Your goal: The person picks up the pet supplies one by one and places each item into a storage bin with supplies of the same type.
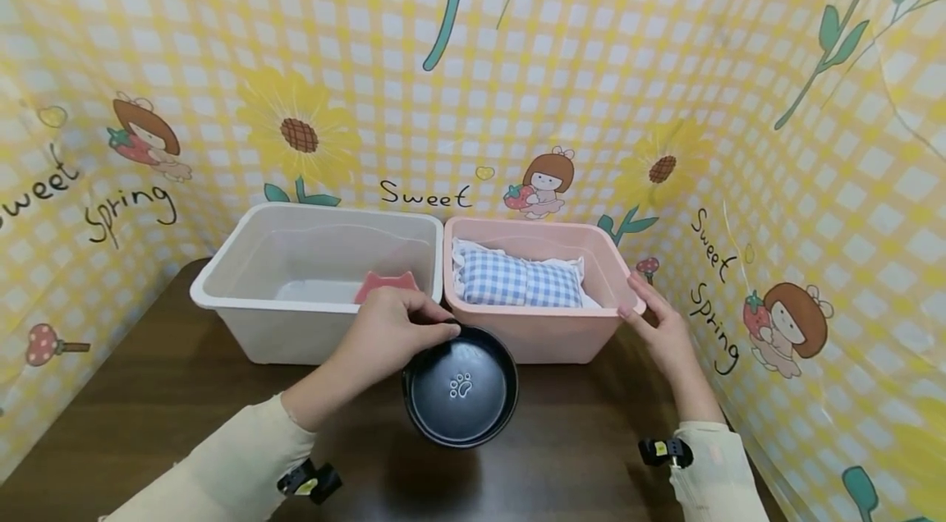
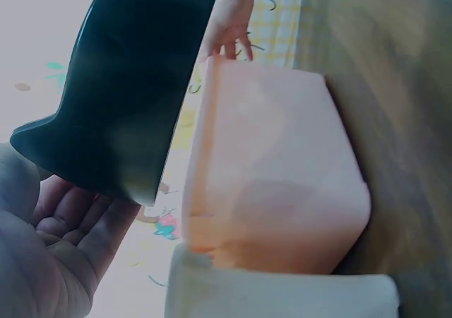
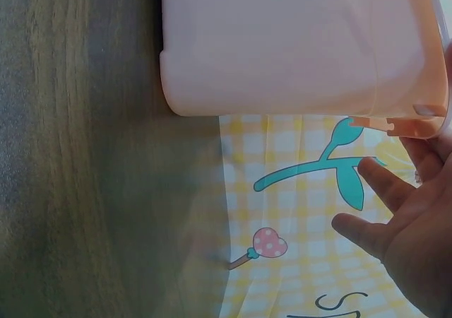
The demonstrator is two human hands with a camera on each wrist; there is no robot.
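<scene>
My left hand (image 1: pixel 392 329) pinches the upper edge of a black pet bowl (image 1: pixel 460 395) with a white paw print on its inside base. The bowl is tilted, its inside facing the head camera, in front of the two bins. In the left wrist view, the left fingers (image 2: pixel 60 240) lie against the bowl's dark outer side (image 2: pixel 131 85). My right hand (image 1: pixel 661 325) rests at the right front corner of the pink bin (image 1: pixel 547 333). Its fingers (image 3: pixel 385 184) look fairly straight near the rim in the right wrist view; the thumb is hidden there.
Inside the pink bin lies a blue-and-white checked cushion (image 1: pixel 517 280) with a white frill. A pale grey bin (image 1: pixel 281 333) stands beside it on the left, with a red pointed-edged object (image 1: pixel 380 282) partly hidden behind my left hand. Yellow checked cloth surrounds the dark wooden table (image 1: pixel 569 456).
</scene>
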